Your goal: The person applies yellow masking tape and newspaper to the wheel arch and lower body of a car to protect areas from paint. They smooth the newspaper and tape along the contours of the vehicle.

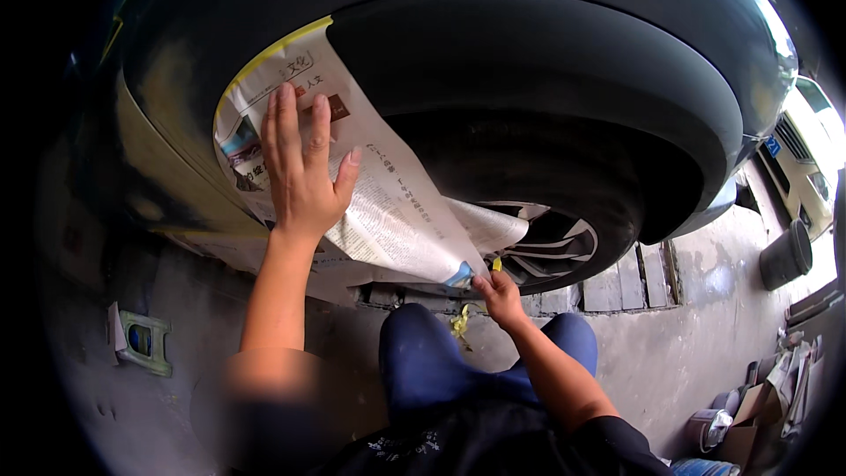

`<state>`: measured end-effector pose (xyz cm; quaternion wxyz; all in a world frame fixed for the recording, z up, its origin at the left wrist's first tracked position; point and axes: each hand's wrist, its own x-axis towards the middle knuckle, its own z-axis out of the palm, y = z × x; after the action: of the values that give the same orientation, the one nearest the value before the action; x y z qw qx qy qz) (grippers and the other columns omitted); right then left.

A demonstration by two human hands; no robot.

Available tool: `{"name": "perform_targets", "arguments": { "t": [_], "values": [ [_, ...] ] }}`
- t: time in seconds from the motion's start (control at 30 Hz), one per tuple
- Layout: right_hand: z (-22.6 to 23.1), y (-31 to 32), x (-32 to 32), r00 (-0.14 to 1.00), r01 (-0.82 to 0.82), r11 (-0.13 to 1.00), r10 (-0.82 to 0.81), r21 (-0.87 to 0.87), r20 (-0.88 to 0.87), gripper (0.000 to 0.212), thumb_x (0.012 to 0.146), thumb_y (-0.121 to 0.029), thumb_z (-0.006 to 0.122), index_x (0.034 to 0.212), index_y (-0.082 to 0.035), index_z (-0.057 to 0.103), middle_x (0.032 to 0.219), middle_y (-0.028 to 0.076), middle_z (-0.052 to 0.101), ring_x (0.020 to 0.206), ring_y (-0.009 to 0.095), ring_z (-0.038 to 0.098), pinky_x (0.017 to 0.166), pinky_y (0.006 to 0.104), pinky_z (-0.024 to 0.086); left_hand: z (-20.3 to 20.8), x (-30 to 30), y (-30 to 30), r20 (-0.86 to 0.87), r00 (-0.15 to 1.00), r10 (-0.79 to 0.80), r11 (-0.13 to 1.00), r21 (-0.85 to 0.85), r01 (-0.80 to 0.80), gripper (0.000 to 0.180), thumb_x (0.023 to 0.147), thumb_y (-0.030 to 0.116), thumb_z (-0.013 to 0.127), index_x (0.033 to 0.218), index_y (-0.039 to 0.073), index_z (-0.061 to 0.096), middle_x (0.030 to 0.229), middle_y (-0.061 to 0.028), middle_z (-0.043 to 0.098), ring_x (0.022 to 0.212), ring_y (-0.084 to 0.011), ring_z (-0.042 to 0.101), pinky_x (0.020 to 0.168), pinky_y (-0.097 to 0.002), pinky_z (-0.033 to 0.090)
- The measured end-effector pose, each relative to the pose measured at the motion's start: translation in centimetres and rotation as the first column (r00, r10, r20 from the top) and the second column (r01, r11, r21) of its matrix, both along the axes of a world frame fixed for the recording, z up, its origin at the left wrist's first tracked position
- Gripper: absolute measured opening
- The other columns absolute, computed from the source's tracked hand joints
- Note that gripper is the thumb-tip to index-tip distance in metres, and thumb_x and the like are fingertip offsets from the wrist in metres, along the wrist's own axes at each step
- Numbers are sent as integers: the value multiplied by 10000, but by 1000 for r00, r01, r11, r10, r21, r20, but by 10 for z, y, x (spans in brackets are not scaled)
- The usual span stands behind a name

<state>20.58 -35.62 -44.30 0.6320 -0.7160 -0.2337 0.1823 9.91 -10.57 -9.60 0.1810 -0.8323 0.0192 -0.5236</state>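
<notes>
The left hand [304, 167] lies flat on the newspaper [388, 203], its fingers straight and pointing upward. The right hand [502, 298], lower, pinches the paper's corner near the wheel [560, 242].

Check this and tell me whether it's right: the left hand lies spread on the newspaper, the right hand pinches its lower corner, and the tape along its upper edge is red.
Not quite: the head view shows the tape is yellow, not red. The left hand does lie spread on the newspaper, and the right hand pinches its lower corner.
</notes>
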Motion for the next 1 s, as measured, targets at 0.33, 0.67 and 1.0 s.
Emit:
{"name": "perform_targets", "arguments": {
  "t": [0.33,0.67,1.0],
  "values": [
    [27,49,2,1000,12,987,-12,-158,1,401,910,-435,658,920,-37,699,835,195,671,815,320,656,753,413,497,-110,-34,-67,-477,783,-400,914,-139,382,320,787,60,670,1105,27,645,938,-106,594,779,-277,603,679,-388,511],
    [22,68,18,972,205,979,-201,-19,118,253,868,-241,695,831,10,703,653,218,608,576,325,594,579,427,460,-215,36,-67,-578,721,-383,829,-558,-7,281,857,90,634,1131,33,616,1093,-176,620,957,-403,610,838,-467,505],
    [5,12,-8,967,251,942,-253,-221,21,648,879,-117,571,1459,-7,303,1007,226,673,920,340,670,850,382,512,-226,55,-72,-683,548,-483,672,-690,-268,361,883,92,586,1243,61,590,1292,-222,546,1175,-420,535,986,-464,451]
  ]
}}
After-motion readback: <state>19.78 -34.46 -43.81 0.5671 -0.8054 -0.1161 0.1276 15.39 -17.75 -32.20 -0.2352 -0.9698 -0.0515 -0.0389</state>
